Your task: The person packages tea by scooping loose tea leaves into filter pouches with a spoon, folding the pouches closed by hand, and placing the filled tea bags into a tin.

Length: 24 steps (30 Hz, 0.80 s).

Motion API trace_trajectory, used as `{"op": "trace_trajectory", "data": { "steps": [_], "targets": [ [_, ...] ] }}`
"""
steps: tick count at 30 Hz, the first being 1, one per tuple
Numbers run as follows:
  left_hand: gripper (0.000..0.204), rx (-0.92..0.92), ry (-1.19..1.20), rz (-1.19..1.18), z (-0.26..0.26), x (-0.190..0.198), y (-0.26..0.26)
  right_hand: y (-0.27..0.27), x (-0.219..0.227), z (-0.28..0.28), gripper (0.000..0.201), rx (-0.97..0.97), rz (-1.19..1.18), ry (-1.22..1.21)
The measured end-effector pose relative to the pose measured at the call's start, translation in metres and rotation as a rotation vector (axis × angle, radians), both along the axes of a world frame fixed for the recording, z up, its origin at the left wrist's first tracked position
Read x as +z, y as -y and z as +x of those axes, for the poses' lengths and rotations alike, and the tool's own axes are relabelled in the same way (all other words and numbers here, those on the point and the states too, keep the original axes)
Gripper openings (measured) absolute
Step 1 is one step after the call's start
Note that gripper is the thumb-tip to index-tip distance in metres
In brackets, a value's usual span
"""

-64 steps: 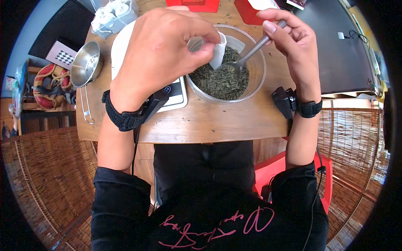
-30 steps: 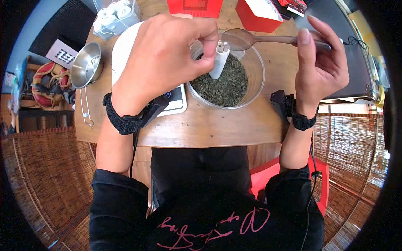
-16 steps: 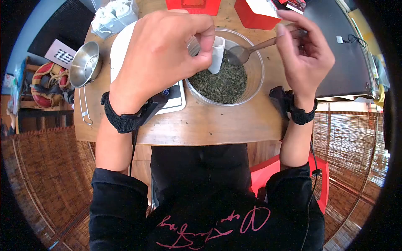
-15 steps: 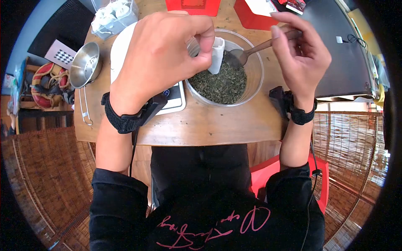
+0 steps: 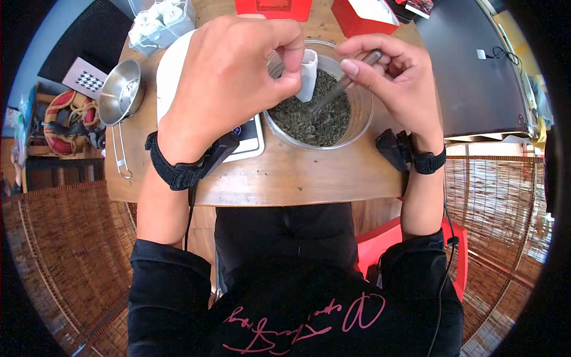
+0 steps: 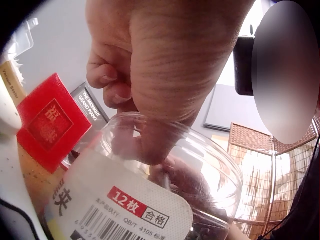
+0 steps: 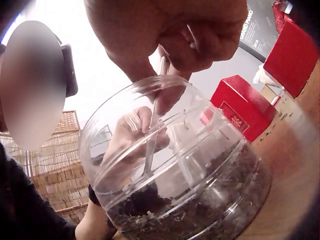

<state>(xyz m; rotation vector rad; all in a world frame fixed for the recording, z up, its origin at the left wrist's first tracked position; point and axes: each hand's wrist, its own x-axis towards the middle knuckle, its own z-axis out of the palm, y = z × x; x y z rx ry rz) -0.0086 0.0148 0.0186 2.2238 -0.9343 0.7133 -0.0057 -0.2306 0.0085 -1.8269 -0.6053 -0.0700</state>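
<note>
My left hand (image 5: 232, 77) pinches a small white tea bag (image 5: 307, 80) by its edge, over the left side of a clear round plastic tub (image 5: 370, 113). Dark dried tea leaves (image 5: 324, 128) lie inside the tub. From the right, my right hand (image 5: 398, 74) grips the handle of a spoon (image 5: 336, 94) between thumb and fingers. The spoon slants down into the leaves, its bowl mostly hidden among them. In the right wrist view, the spoon (image 7: 151, 145) shows through the tub's clear wall, its tip at the leaves.
Left of the tub, partly under my left forearm, is a white scale (image 5: 253, 143). A steel pan (image 5: 121, 98) stands farther left on the wooden table (image 5: 321, 172). Behind are a clear box (image 5: 151, 44) of white bags, a red box (image 5: 273, 7) and another red carton (image 5: 357, 22).
The spoon rose from the leaves to the bag's mouth, then came away and dipped back into the leaves as my right hand moved left. My left hand stays nearly still with the tea bag.
</note>
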Motion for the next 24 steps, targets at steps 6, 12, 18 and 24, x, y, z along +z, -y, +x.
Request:
{"op": "trace_trajectory", "data": {
  "steps": [6,12,18,24],
  "targets": [
    [0.014,0.003,-0.035,-0.007,-0.001,0.0,-0.001,0.007,0.004,0.007,0.024,-0.068,0.126,-0.066],
    [0.014,-0.014,-0.04,-0.014,-0.001,-0.002,-0.001,0.031,0.01,0.012,0.026,-0.194,0.181,-0.104],
    [0.014,-0.016,-0.054,-0.025,-0.002,-0.001,0.0,0.04,0.007,0.018,0.03,-0.464,0.289,0.216],
    [0.014,-0.018,-0.061,-0.005,0.0,0.001,-0.001,0.024,0.011,0.004,0.028,-0.59,0.072,0.492]
  ]
}}
